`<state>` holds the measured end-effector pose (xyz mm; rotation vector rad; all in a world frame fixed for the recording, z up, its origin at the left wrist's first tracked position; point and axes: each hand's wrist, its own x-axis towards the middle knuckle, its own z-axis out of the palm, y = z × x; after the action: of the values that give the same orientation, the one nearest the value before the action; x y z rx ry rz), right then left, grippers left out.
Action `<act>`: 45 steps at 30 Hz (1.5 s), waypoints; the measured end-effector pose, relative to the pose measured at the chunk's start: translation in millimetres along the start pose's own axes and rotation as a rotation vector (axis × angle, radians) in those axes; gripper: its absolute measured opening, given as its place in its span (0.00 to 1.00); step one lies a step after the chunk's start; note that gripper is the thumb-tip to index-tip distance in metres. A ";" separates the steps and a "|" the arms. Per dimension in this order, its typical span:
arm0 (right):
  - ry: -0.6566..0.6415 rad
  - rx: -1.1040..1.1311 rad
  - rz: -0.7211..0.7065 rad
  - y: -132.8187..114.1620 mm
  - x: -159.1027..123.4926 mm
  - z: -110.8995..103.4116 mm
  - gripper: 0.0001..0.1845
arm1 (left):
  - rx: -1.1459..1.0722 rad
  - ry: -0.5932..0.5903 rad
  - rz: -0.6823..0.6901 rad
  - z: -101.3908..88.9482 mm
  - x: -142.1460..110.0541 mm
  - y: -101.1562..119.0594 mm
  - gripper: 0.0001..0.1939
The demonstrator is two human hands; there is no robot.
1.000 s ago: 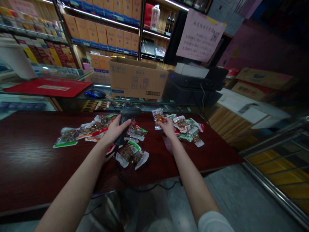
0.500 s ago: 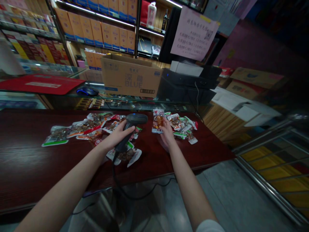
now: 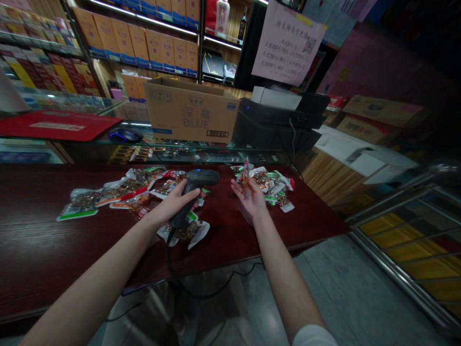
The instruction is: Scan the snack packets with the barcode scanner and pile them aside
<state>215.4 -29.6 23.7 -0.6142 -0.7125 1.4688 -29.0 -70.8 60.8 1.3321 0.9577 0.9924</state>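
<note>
My left hand [image 3: 177, 202] is wrapped round the handle of a black barcode scanner [image 3: 202, 178], its head pointing right and its cable hanging over the table's front edge. In my right hand [image 3: 253, 201] a snack packet [image 3: 246, 175] stands nearly edge-on, pinched near the thumb, with the palm turned up and the other fingers partly spread. Left of and beneath the scanner lies a spread of clear-and-white snack packets [image 3: 126, 186] with brown contents. Just beyond my right hand is a smaller pile of similar packets [image 3: 277, 185].
A cardboard box [image 3: 192, 113] stands on the glass counter behind the dark red table [image 3: 32, 230]. To its right is a black printer [image 3: 277, 120] below a paper sign [image 3: 288, 43]. A mouse [image 3: 125, 136] and a red mat [image 3: 57, 126] are at left, a metal railing [image 3: 406, 274] at right.
My right hand has turned the packet from face-on to edge-on and shifted slightly right, its fingers opening out. My left hand keeps the scanner in almost the same place.
</note>
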 end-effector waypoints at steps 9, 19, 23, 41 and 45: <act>-0.135 0.031 0.161 -1.7 -7.4 0.5 0.14 | 0.007 0.000 -0.016 5.9 -3.3 4.5 0.23; -0.174 0.108 0.295 7.3 -6.0 1.3 0.16 | -0.017 -0.117 0.012 10.3 -4.3 -5.3 0.21; -0.184 0.090 0.323 13.6 -0.5 -0.2 0.12 | 0.024 -0.242 -0.023 16.4 -8.8 -9.6 0.19; 0.385 -1.134 -0.311 -33.6 21.1 -15.3 0.15 | -0.065 0.106 0.026 -23.2 -3.2 20.2 0.24; 0.597 -1.847 -0.282 -67.5 26.5 -29.4 0.18 | -0.021 0.309 0.024 -50.8 1.8 24.7 0.23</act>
<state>281.3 -3.0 56.4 -2.0645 -1.4528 -0.0815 -77.3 -53.7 84.6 1.1956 1.1607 1.2468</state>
